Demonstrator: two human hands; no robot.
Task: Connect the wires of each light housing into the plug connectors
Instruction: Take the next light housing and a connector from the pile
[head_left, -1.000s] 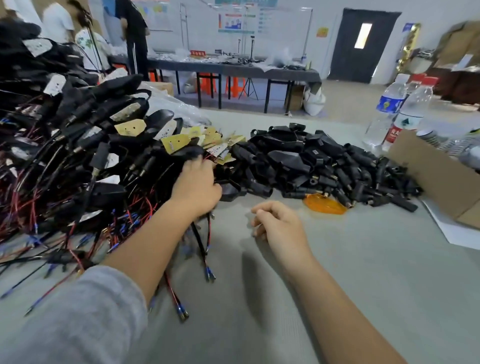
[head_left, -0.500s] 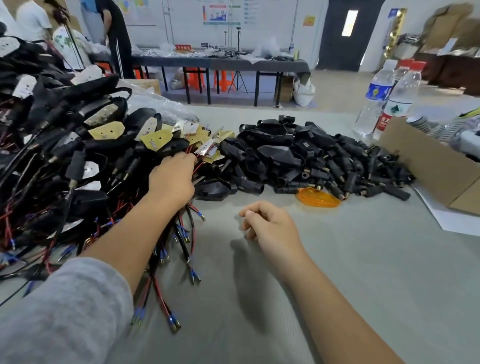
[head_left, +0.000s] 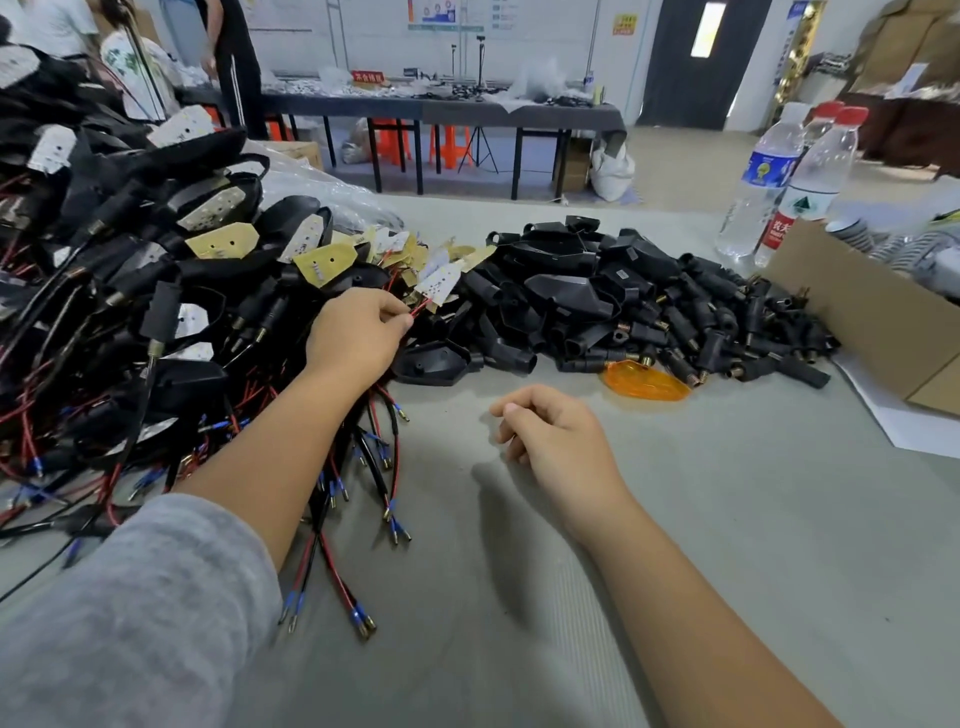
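Wires (head_left: 421, 306), thin and red, sat pinched between the thumb and fingertips of your left hand (head_left: 353, 338), a narrow grip at the right edge of the big heap of wired light housings (head_left: 156, 270). Those wires ran up to a small white circuit board (head_left: 440, 280) lying among yellow ones at the heap's edge. Your right hand (head_left: 556, 441) hovered over the bare grey desk (head_left: 727, 519) with its fingers loosely curled, its grip holding nothing. Behind it lay the pile of black plug connectors (head_left: 649, 306), apart from both of your hands. An orange lens (head_left: 644, 382) rested at the front of that pile. Loose wire ends (head_left: 358, 618) with blue sleeves trailed under your left forearm. Two water bottles (head_left: 779, 182) stood far right, beside a cardboard box (head_left: 872, 322).
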